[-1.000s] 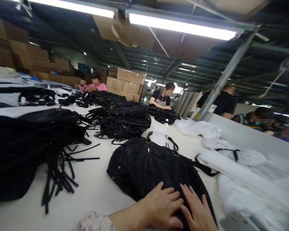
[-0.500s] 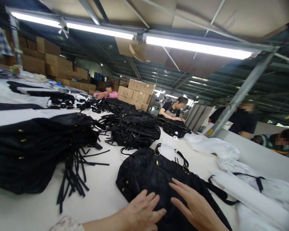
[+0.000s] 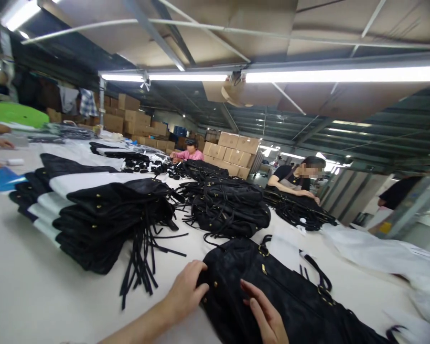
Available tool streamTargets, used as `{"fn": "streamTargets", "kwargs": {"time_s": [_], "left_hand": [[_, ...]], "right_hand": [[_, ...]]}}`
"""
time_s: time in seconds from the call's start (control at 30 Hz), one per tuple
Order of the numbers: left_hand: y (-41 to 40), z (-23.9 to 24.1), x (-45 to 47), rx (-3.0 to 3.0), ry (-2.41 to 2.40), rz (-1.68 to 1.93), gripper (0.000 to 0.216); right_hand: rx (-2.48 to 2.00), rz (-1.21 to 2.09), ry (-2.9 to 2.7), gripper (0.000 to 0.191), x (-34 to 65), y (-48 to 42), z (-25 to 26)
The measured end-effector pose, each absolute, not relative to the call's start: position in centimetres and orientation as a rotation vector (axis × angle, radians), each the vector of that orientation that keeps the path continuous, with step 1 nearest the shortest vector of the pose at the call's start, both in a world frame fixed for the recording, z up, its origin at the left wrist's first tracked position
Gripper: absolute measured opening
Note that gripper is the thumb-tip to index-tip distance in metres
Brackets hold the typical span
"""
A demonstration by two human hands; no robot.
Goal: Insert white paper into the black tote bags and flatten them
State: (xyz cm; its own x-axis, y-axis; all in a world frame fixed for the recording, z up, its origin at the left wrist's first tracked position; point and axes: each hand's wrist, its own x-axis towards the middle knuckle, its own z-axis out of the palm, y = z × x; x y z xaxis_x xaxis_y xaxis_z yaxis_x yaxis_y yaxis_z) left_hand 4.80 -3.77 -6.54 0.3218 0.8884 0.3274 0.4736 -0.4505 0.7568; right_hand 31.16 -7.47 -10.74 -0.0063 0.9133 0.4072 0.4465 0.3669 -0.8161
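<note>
At the lower left of the frame, the bare white table [image 3: 57,296] gives a wide way beside the left hand [image 3: 188,286]. Higher at left, the bag stack [image 3: 103,224] blocks it, and loose straps [image 3: 138,265] narrow the passage toward the front bag [image 3: 294,301]. At the centre, another pile [image 3: 232,205] stands close behind; at right, white plastic [image 3: 387,253] obstructs.

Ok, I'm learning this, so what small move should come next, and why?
Perhaps lay the right hand flat on the black bag: the left hand is at its studded end, while the right is turned edge-on, palm not flat against the bag.
</note>
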Motion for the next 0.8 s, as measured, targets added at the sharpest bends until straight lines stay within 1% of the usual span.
{"fn": "streamTargets", "kwargs": {"time_s": [0.07, 0.1, 0.17, 0.27, 0.33, 0.4, 0.47, 0.57, 0.7, 0.73, 0.8], "left_hand": [[-2.8, -6.6, 5.1, 2.058, 1.208, 0.928, 0.041], [-2.4, -6.8, 5.4, 2.046, 1.225, 0.919, 0.042], [-1.7, -7.0, 6.0, 2.017, 1.259, 0.910, 0.035], [-1.1, -6.7, 6.1, 1.996, 1.241, 0.859, 0.024], [-1.0, -6.1, 5.8, 2.009, 1.191, 0.845, 0.021], [-1.1, -5.7, 5.4, 2.038, 1.156, 0.877, 0.018], [-1.0, -5.7, 5.2, 2.053, 1.158, 0.915, 0.016], [-0.8, -6.7, 5.0, 2.043, 1.212, 0.907, 0.019], [-2.1, -7.5, 4.8, 2.091, 1.339, 0.941, 0.014], [-2.9, -7.3, 4.7, 2.176, 1.315, 0.977, 0.014], [-4.8, -6.6, 4.6, 2.499, 1.038, 0.968, 0.025]], "right_hand": [[-1.233, 0.538, -1.717, 0.043, 30.8, -7.9, -10.1], [-1.196, 0.518, -1.774, 0.045, 30.6, -8.1, -9.8], [-1.093, 0.457, -1.903, 0.053, 30.4, -8.4, -9.6], [-1.029, 0.310, -2.107, 0.074, 30.2, -8.3, -10.0], [-1.044, 0.253, -2.184, 0.080, 30.2, -8.1, -10.7], [-1.069, 0.295, -2.160, 0.076, 30.1, -8.0, -11.3], [-1.136, 0.446, -2.093, 0.069, 29.8, -8.3, -11.4], [-1.239, 0.679, -2.008, 0.062, 28.8, -9.0, -10.3], [-1.237, 0.793, -1.908, 0.058, 27.9, -9.6, -8.5], [-1.227, 0.793, -1.881, 0.058, 27.8, -9.6, -8.3], [-1.202, 0.779, -1.843, 0.057, 27.9, -9.6, -8.2]]}}
